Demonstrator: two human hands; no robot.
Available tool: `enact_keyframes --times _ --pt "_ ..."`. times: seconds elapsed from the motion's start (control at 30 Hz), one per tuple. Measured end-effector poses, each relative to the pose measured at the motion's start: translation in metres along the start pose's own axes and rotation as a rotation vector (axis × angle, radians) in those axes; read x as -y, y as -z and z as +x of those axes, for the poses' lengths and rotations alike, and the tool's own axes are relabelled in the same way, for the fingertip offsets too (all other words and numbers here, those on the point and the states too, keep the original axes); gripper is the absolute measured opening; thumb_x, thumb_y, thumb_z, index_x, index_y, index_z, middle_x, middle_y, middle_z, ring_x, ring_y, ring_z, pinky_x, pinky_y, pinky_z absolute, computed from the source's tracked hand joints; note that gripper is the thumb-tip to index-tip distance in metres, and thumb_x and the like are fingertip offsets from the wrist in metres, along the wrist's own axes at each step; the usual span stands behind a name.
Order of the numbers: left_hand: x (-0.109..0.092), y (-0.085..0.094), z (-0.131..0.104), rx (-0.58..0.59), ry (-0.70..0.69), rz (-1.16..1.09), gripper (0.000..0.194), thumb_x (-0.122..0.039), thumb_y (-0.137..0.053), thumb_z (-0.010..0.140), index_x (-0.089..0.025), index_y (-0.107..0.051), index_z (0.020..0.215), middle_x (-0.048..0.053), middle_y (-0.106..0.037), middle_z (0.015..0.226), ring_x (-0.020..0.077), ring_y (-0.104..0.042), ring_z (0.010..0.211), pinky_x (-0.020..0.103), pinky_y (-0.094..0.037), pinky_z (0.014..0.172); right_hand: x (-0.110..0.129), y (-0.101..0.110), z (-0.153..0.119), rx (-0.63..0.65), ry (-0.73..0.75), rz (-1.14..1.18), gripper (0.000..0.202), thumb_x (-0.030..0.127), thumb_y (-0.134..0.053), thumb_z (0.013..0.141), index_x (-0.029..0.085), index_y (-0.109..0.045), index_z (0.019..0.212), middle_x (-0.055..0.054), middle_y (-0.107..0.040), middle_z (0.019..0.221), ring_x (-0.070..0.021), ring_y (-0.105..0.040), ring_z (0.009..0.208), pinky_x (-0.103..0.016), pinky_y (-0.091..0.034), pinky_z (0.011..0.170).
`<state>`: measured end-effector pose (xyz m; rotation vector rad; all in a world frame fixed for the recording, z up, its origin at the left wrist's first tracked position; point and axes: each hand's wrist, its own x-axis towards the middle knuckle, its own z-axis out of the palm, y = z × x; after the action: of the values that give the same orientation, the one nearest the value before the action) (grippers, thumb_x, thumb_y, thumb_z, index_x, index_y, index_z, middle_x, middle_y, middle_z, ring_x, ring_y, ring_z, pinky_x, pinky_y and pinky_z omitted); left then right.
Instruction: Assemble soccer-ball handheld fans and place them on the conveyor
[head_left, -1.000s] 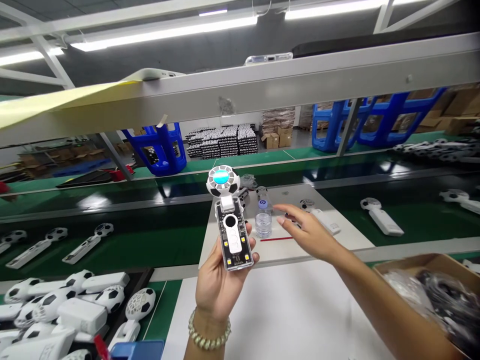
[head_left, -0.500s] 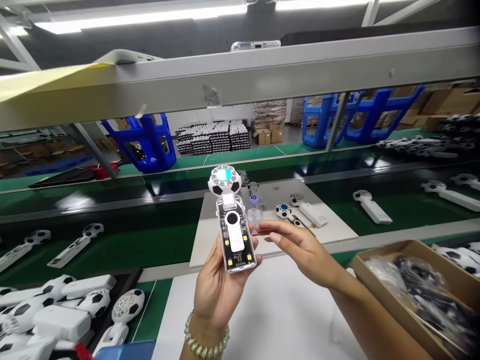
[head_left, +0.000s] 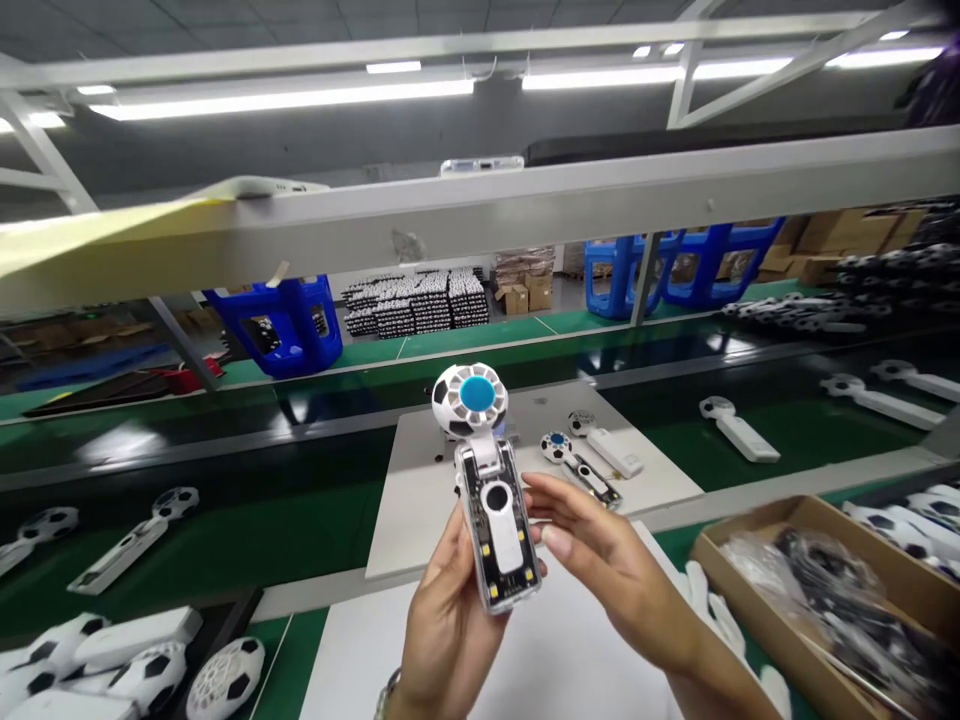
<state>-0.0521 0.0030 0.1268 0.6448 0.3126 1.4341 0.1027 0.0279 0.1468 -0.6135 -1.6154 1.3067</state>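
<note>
My left hand (head_left: 457, 610) is wrapped round a handheld device (head_left: 504, 535) with a clear case, a dark circuit board and yellow squares. Its football-patterned round head (head_left: 470, 400) points up and has a blue disc in the middle. Close to the device's right edge is my right hand (head_left: 600, 560), its fingers apart and holding nothing; whether the fingertips touch the case I cannot tell. Beyond the hands, a similar open device (head_left: 592, 478) and a white closed one (head_left: 615, 452) lie on a pale board (head_left: 409, 510).
A cardboard box (head_left: 772, 590) of bagged cables stands at the right, beside a white glove (head_left: 720, 620). White football-headed devices (head_left: 142, 650) are heaped at the lower left. More lie on the green conveyor (head_left: 270, 500). A metal beam (head_left: 600, 200) crosses above.
The view has tilted up. My left hand has turned the device, so its round head now faces more to the right. My right hand is nearer the case. The disc looks darker blue.
</note>
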Motion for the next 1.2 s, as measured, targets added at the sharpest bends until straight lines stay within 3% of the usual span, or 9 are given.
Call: enact_keyframes --times 0.17,0.33,0.47,0.6,0.8,1.03,1.2 --pt "0.004 0.004 -0.002 -0.017 0.035 0.162 0.035 -0.032 -0.062 0.08 -0.034 -0.064 0.116 0.004 -0.064 0.12 0.0287 -0.051 0.12 0.042 -0.041 0.101 -0.004 -0.005 -0.004 0.021 0.046 0.008 0.065 0.037 -0.065 0.082 0.028 -0.034 0.139 -0.009 -0.046 0.136 -0.0253 -0.045 0.124 -0.042 -0.036 0.105" --pt "0.009 0.0 -0.003 -0.086 0.072 0.311 0.035 -0.037 -0.071 0.072 -0.037 -0.068 0.107 0.0 -0.062 0.123 0.0293 -0.045 0.125 0.038 -0.039 0.103 0.0 -0.003 -0.011 -0.112 -0.007 -0.123 0.078 0.037 -0.07 0.077 0.028 -0.029 0.143 -0.01 -0.043 0.139 -0.0295 -0.042 0.126 -0.044 -0.036 0.104" --pt "0.013 -0.001 0.003 -0.146 0.009 0.519 0.04 -0.04 -0.073 0.069 -0.037 -0.068 0.109 0.0 -0.06 0.127 0.029 -0.042 0.128 0.037 -0.034 0.107 0.004 0.0 -0.012 -0.18 0.001 -0.191 0.062 0.038 -0.067 0.079 0.027 -0.043 0.135 -0.008 -0.051 0.131 -0.0283 -0.048 0.12 -0.041 -0.04 0.101" --pt "0.016 0.001 0.008 -0.19 -0.047 0.709 0.049 -0.043 -0.075 0.065 -0.033 -0.066 0.112 0.004 -0.06 0.126 0.0321 -0.046 0.124 0.042 -0.038 0.104 0.003 0.0 -0.006 -0.219 0.039 -0.138 0.044 0.036 -0.068 0.079 0.029 -0.056 0.121 -0.004 -0.058 0.121 -0.0259 -0.053 0.114 -0.038 -0.043 0.099" --pt "0.027 0.011 0.012 -0.234 -0.312 0.93 0.045 -0.036 -0.076 0.067 -0.034 -0.066 0.111 0.002 -0.057 0.13 0.0289 -0.044 0.127 0.037 -0.031 0.11 0.002 -0.001 0.002 -0.245 0.041 0.07 0.031 0.035 -0.069 0.078 0.022 -0.063 0.106 -0.005 -0.065 0.109 -0.0233 -0.058 0.105 -0.035 -0.046 0.095" --pt "0.028 0.025 0.014 -0.12 -0.305 1.113 0.052 -0.049 -0.064 0.075 -0.03 -0.058 0.124 0.006 -0.053 0.135 0.0305 -0.048 0.124 0.045 -0.036 0.107 0.004 0.001 0.004 -0.245 0.034 0.028 0.029 0.036 -0.071 0.076 0.023 -0.066 0.102 -0.001 -0.067 0.098 -0.0196 -0.059 0.096 -0.032 -0.046 0.09" --pt "0.029 0.03 0.013 -0.025 -0.332 1.174 0.049 -0.046 -0.063 0.078 -0.033 -0.056 0.125 0.003 -0.055 0.133 0.0269 -0.051 0.122 0.037 -0.045 0.101 0.002 0.004 0.005 -0.231 0.021 -0.001 0.03 0.039 -0.067 0.079 0.019 -0.063 0.101 -0.004 -0.066 0.095 -0.0197 -0.058 0.092 -0.034 -0.046 0.088"
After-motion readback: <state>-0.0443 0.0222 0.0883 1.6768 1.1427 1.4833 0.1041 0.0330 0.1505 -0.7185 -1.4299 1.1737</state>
